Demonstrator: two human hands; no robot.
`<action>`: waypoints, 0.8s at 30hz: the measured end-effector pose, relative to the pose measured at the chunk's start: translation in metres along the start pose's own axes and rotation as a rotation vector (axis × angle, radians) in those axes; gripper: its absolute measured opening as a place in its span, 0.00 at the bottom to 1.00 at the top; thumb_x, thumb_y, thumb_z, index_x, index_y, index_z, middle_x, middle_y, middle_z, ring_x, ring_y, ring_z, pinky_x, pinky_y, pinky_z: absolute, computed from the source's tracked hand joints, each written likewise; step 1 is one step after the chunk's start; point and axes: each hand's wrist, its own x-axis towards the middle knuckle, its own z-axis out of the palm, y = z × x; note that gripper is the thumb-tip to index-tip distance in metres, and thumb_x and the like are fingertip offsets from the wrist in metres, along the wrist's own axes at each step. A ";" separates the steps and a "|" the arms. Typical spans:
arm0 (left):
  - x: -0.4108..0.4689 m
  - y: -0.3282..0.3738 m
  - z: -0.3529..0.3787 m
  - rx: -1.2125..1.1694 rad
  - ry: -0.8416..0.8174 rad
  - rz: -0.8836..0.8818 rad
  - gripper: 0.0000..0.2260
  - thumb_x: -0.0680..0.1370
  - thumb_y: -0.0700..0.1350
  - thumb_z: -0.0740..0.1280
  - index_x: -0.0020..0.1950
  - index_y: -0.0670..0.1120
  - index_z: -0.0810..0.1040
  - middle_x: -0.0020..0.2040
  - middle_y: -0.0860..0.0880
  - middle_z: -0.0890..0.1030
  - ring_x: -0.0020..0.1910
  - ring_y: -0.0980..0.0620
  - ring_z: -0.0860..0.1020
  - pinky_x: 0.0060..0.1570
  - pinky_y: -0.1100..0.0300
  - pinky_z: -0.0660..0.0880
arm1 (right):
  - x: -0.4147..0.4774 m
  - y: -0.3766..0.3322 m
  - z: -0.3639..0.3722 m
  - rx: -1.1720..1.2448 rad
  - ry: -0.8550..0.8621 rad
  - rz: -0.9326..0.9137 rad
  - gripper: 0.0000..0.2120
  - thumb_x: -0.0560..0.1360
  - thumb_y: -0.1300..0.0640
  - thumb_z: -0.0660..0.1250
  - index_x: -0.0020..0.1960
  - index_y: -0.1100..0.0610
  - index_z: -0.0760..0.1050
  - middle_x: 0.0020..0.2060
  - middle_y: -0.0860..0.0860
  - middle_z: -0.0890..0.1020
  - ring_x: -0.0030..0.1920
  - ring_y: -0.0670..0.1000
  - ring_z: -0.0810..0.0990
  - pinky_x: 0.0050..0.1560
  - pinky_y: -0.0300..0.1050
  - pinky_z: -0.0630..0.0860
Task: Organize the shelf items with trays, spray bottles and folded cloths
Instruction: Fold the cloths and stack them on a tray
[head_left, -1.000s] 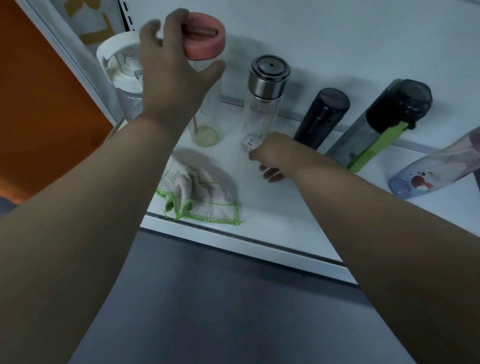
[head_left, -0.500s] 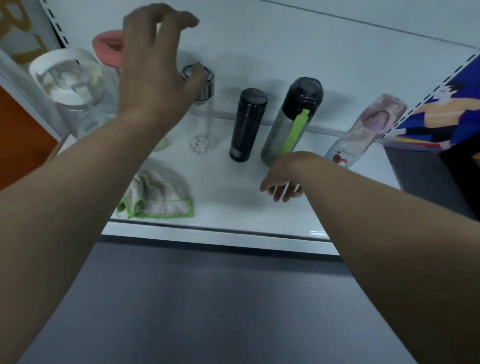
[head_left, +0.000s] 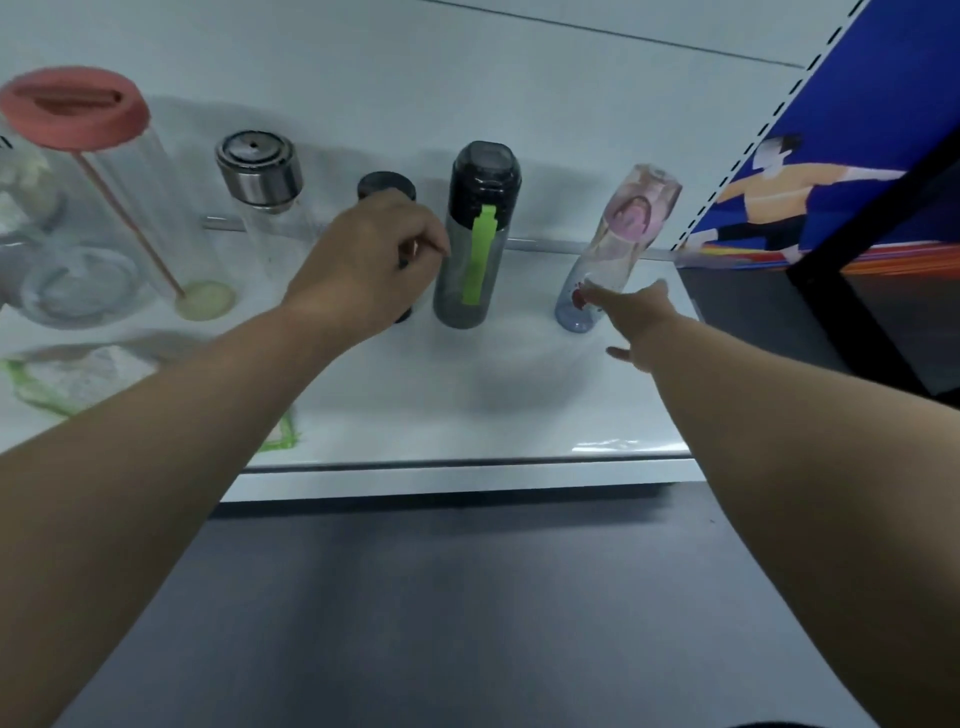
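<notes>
A row of bottles stands along the back of the white shelf (head_left: 441, 410). My left hand (head_left: 371, 260) grips the slim black bottle (head_left: 386, 185), whose body is mostly hidden behind the hand. Just to its right stands a grey bottle with a green strap (head_left: 475, 244). Farther right, a clear bottle with a pink print (head_left: 621, 239) leans at the shelf's end. My right hand (head_left: 636, 319) stretches out with straight fingers, its fingertips at that bottle's base. A folded cloth with a green edge (head_left: 78, 374) lies at the front left, partly under my left forearm.
Left of the black bottle stand a glass bottle with a steel cap (head_left: 260, 174), a tall clear jar with a pink lid (head_left: 78, 114) and another clear jar (head_left: 31, 239). A blue printed side panel (head_left: 831, 171) closes the shelf's right end. Dark floor lies below the front edge.
My left hand came down from above the pink-lidded jar, moved right and closed round the black bottle. My right hand moved right to the printed bottle's base. The view shifted right.
</notes>
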 end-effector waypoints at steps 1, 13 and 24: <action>-0.003 -0.003 0.001 0.008 -0.033 -0.011 0.07 0.77 0.40 0.66 0.50 0.47 0.83 0.49 0.51 0.77 0.46 0.58 0.72 0.47 0.78 0.64 | 0.006 -0.002 -0.001 0.016 0.026 -0.061 0.52 0.69 0.47 0.77 0.80 0.53 0.46 0.74 0.57 0.64 0.66 0.58 0.70 0.59 0.58 0.77; -0.016 -0.024 0.007 0.026 -0.731 -0.337 0.05 0.78 0.53 0.68 0.51 0.55 0.82 0.45 0.53 0.82 0.46 0.56 0.80 0.43 0.61 0.73 | 0.024 -0.018 0.013 0.093 0.040 -0.283 0.32 0.69 0.50 0.77 0.66 0.52 0.64 0.55 0.48 0.74 0.57 0.51 0.75 0.59 0.58 0.79; -0.028 -0.046 -0.009 0.064 -0.790 -0.431 0.07 0.78 0.55 0.67 0.55 0.57 0.80 0.46 0.54 0.83 0.46 0.57 0.79 0.43 0.62 0.71 | 0.005 -0.027 0.043 0.031 -0.135 -0.305 0.31 0.69 0.52 0.77 0.65 0.49 0.63 0.59 0.48 0.75 0.58 0.54 0.76 0.55 0.59 0.79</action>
